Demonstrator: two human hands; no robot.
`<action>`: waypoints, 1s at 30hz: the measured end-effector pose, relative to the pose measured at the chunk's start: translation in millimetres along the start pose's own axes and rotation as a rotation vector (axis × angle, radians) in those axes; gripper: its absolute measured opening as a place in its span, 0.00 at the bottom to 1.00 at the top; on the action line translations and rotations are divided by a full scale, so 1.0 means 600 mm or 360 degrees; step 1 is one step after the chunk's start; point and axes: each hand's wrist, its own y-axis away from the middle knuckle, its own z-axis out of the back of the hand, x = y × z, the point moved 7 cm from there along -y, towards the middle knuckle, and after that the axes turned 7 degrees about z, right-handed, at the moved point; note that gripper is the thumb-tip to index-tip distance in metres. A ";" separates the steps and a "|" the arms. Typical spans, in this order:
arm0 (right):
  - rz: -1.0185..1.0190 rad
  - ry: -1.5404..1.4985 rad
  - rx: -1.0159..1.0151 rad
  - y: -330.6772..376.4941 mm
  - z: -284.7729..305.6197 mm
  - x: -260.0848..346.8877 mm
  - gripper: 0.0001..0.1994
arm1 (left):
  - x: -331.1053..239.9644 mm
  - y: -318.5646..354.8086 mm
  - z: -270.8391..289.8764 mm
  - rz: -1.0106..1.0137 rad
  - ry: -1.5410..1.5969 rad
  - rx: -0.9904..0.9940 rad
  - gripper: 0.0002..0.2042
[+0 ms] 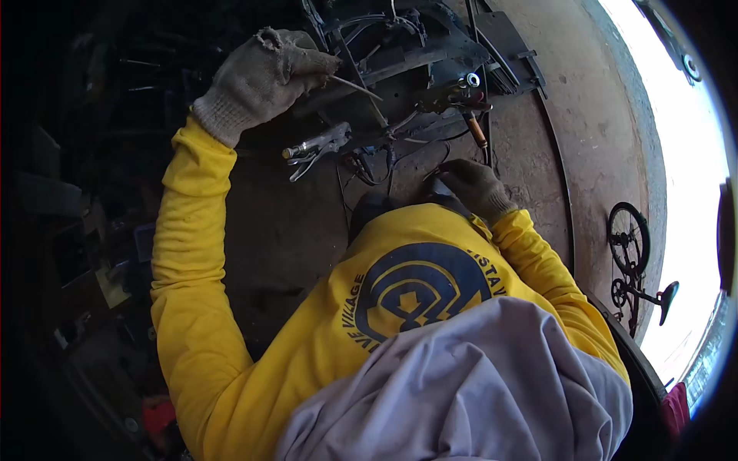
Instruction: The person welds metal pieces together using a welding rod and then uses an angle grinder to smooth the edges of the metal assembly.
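Observation:
At the upper left, my left hand [260, 81] is raised in a worn grey knit glove. Its fingertips pinch a thin welding rod [357, 87], which slants down to the right over a dark metal frame [407, 65]. My right hand [477, 188], also gloved, rests low by my knee with its fingers lying loosely over the dark cloth; I see nothing held in it. Between the hands, locking pliers [319, 144] are clamped near the frame's close edge. A second clamp-like tool [453, 95] sits on the frame further right, beside an orange-brown handle [476, 131].
Dark cables [373, 173] hang below the frame near my knees. A flat dark panel [507, 46] stands at the frame's right side. On the right, a bicycle [630, 261] is by the bright opening. Shadowed clutter, including a pale box [50, 196], lines the left.

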 end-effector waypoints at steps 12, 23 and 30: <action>0.0214 -0.0125 -0.0862 -0.098 -0.010 0.145 0.17 | 0.038 -0.071 -0.071 -0.0563 -0.0009 -0.0053 0.11; 0.0123 0.0620 -0.1179 -0.108 -0.041 0.188 0.12 | 0.083 -0.044 -0.037 -0.0665 0.0361 -0.0006 0.23; 0.0175 0.1094 -0.0801 -0.128 -0.023 0.229 0.12 | 0.096 -0.038 -0.046 -0.0735 0.0432 -0.0052 0.23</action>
